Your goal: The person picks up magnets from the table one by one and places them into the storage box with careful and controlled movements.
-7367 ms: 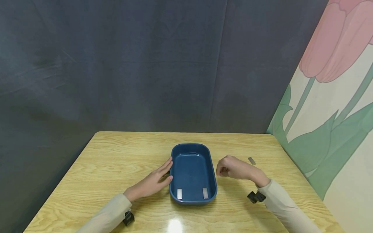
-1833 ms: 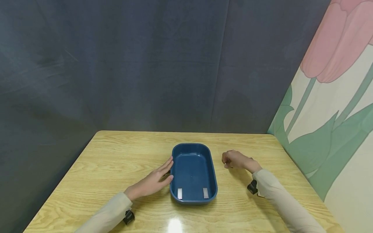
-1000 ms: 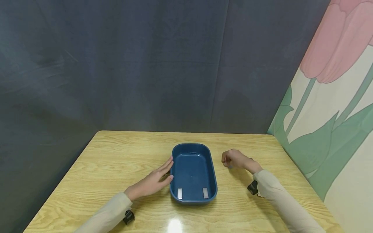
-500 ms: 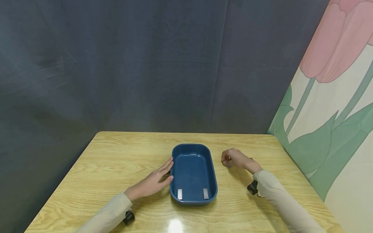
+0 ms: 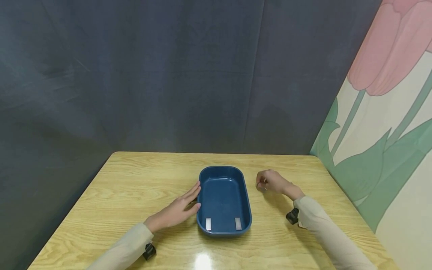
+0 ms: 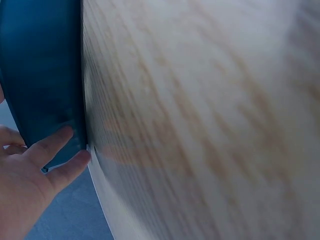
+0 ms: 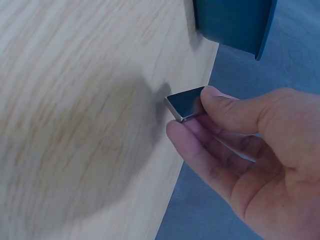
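Note:
A deep blue oblong tray (image 5: 221,202) stands on the table. My left hand (image 5: 176,213) lays straight, spread fingers against its left outer wall; the left wrist view shows the fingertips on the blue side (image 6: 42,65). To the right of the tray, my right hand (image 5: 272,182) is a little above the tabletop. In the right wrist view, the thumb and fingers of that hand (image 7: 255,150) pinch a small, shiny rectangular metal block (image 7: 186,104). Two flat silver pieces, one left (image 5: 208,224) and one right (image 5: 238,224), sit at the tray's near end.
The wood-grain table (image 5: 141,176) has its far edge against a dark curtain (image 5: 168,75). A wall with painted tulips (image 5: 378,157) borders the right side. Each wrist carries a small black camera, such as the right one (image 5: 292,216).
The small metal piece that lay on the table at right is gone from there, and my right hand now pinches one. That hand has lately moved slightly away from me. The left stays put.

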Demonstrator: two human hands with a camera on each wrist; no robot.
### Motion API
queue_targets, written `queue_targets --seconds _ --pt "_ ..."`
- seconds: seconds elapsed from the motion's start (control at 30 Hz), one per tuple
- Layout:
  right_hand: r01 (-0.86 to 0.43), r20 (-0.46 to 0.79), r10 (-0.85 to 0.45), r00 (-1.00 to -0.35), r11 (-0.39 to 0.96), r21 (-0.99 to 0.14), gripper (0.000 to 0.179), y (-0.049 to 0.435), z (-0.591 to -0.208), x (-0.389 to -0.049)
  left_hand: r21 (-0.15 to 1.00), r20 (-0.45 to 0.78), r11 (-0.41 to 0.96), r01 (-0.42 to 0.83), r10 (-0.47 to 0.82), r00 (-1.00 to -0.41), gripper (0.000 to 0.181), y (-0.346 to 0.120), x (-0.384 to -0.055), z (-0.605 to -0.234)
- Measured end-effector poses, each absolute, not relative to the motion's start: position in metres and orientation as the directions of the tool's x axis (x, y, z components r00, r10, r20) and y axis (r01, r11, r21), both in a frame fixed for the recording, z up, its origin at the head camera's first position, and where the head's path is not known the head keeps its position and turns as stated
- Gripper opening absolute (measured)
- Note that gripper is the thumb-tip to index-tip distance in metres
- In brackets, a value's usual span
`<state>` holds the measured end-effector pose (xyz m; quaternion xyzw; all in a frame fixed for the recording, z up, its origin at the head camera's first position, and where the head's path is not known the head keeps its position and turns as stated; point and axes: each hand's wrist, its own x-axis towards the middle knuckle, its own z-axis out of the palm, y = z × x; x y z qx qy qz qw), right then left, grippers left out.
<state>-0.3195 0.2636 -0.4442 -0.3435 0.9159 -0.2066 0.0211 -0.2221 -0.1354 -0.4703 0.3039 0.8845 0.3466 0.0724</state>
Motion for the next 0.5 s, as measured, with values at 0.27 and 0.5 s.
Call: queue_targets --seconds 0.27,0.5 --pt "-0.611 0.119 -0.625 -0.771 0.674 -0.416 0.008 0.26 -0.4404 -0.3193 0.655 0.088 0.576 0.49 0.586 -0.805 0.067 -0.1352 -0.2226 -0.4709" --pt "-0.588 0.148 -0.601 -0.785 0.65 -0.481 0.01 0.2575 -0.4353 -0.3207 0.659 0.082 0.574 0.486 0.587 -0.805 0.066 -0.1354 -0.2224 -0.4713"
